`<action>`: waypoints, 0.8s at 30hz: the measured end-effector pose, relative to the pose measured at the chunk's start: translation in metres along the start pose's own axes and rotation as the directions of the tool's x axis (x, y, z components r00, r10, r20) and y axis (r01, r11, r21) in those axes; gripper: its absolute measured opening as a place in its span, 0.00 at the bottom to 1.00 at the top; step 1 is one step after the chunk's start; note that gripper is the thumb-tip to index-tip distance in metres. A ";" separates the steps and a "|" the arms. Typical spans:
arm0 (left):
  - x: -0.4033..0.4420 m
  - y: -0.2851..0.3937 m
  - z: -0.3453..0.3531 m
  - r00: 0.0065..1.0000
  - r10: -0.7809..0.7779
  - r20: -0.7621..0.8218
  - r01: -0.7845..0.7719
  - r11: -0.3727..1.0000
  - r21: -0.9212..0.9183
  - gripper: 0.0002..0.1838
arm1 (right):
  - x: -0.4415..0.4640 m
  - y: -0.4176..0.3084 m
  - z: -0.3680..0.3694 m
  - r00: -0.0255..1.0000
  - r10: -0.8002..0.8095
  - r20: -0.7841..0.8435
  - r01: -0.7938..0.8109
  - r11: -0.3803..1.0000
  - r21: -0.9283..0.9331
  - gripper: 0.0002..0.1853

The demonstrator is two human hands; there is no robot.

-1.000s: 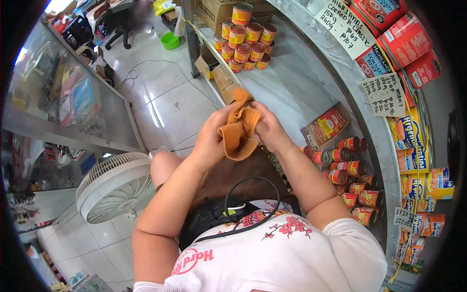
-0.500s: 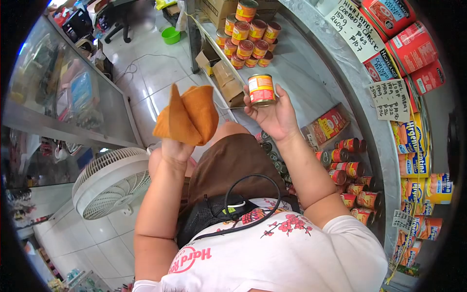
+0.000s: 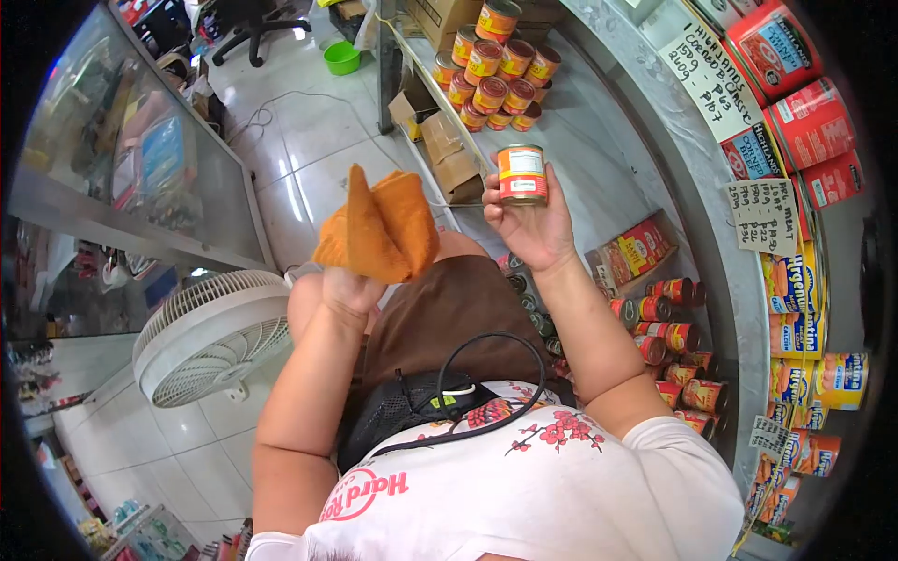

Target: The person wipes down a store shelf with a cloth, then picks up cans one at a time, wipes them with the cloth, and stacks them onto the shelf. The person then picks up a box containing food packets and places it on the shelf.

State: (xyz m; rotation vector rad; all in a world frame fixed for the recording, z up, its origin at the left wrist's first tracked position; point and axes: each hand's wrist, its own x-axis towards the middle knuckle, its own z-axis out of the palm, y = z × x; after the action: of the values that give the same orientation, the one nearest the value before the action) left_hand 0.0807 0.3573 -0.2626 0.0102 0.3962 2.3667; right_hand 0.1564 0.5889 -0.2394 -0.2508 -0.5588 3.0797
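My left hand (image 3: pixel 350 292) is closed around the bottom of an orange-brown cloth (image 3: pixel 379 229), whose folds stand up above the fist. In my right hand (image 3: pixel 531 229) is a small food can (image 3: pixel 522 175) with a red, yellow and white label, held upright between thumb and fingers. The cloth and the can are apart. Beyond the can, a stack of similar cans (image 3: pixel 488 70) stands on a grey shelf (image 3: pixel 585 122). More cans (image 3: pixel 666 332) lie on their sides to the right of my right forearm.
A white fan (image 3: pixel 210 337) stands at my left, below a glass display case (image 3: pixel 131 140). An open cardboard box (image 3: pixel 449 154) sits by the shelf edge. Large cans (image 3: pixel 812 122) with handwritten price signs (image 3: pixel 762 217) line the right side. A green basin (image 3: pixel 342 58) is on the floor.
The can has turned in my right hand, so a whiter part of its label faces me. My left hand and the cloth have shifted slightly right in the view.
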 end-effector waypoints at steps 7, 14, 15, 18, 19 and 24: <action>0.010 -0.019 0.016 0.996 -0.056 0.069 0.049 0.995 0.090 0.22 | 0.001 0.013 0.009 1.000 0.010 0.018 -0.003 0.948 -0.319 0.28; 0.018 -0.051 0.010 0.988 -0.155 0.010 0.152 0.978 0.142 0.19 | 0.019 0.049 0.002 0.872 -0.487 0.057 0.315 0.466 -0.827 0.25; 0.017 -0.045 0.012 0.983 -0.171 0.069 0.162 0.979 0.127 0.20 | 0.024 0.037 -0.010 0.900 -0.435 -0.032 0.296 0.662 -0.689 0.26; 0.003 -0.025 0.035 0.987 -0.130 0.091 0.120 0.986 0.114 0.21 | 0.024 0.009 -0.018 0.960 -0.235 -0.150 0.190 0.945 -0.267 0.26; 0.001 -0.019 0.039 0.992 -0.097 0.081 0.087 0.989 0.116 0.22 | 0.022 -0.002 -0.021 0.982 -0.175 -0.076 0.155 0.962 -0.223 0.26; -0.004 0.004 -0.005 0.996 0.072 -0.053 -0.066 0.992 0.103 0.24 | 0.012 -0.016 -0.017 0.991 -0.113 -0.072 0.106 0.990 -0.095 0.25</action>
State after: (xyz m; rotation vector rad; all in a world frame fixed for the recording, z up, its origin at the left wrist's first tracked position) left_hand 0.0798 0.3504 -0.2661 0.0042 0.5515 2.4171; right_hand 0.1463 0.6102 -0.2513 -0.3266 -0.6862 2.9287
